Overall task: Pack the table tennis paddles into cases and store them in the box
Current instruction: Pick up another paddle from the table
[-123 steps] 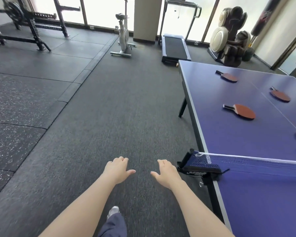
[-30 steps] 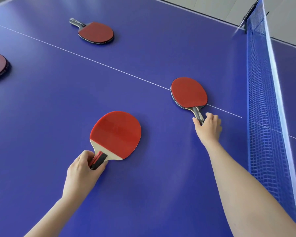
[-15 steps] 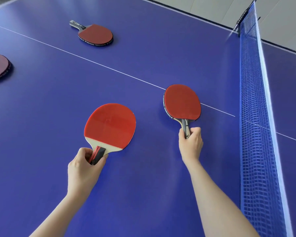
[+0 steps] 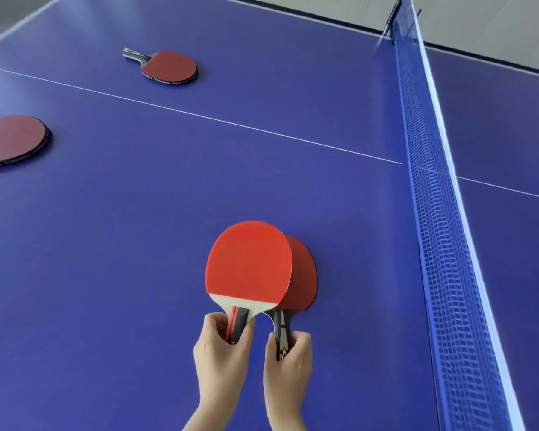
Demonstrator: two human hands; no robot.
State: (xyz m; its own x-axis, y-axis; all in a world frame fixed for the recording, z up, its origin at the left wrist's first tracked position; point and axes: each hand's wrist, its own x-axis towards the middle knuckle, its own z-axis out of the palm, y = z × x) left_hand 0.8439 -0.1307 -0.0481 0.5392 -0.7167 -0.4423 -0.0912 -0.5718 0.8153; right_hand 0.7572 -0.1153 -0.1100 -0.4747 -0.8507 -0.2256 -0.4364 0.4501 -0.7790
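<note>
While both arms reach forward side by side, the left hand (image 4: 221, 346) grips the handle of the bright red paddle (image 4: 249, 262) and the right hand (image 4: 288, 359) grips the handle of the dark red paddle (image 4: 304, 275). The hands are very close together. Half a second ago the 2 paddles were apart. Now the bright one partly covers the dark one, over the blue table (image 4: 106, 244). Farther off, the far paddle (image 4: 168, 68) and the paddle at the left edge (image 4: 11, 140) lie flat on it.
</note>
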